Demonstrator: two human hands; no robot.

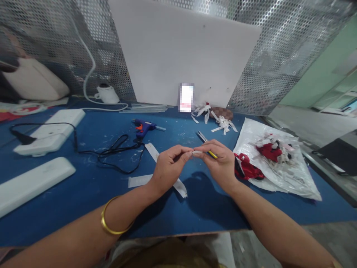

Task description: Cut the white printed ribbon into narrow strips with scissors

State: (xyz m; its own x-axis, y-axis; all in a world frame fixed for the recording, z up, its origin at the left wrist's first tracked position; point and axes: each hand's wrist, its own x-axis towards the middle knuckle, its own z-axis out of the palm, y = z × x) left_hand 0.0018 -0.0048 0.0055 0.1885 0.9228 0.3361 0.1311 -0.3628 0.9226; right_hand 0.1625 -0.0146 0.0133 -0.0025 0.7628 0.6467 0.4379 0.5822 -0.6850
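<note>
Nearest, a gold bangle (103, 220) circles the left forearm (75, 227), while the left hand (169, 167) and right hand (222, 163), thumbs and fingertips closed in a pinch, hold a small white strip (197, 153) centrally, with yellow-handled scissors (202, 136) at one o'clock, a blue glue gun (145, 128) at ten, and a white plastic bag (292, 186) at three, its print illegible.

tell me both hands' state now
Left hand: pinching a small white strip.
Right hand: pinching the same strip; whether it also holds yellow-handled metal scissors can't be told.
</note>
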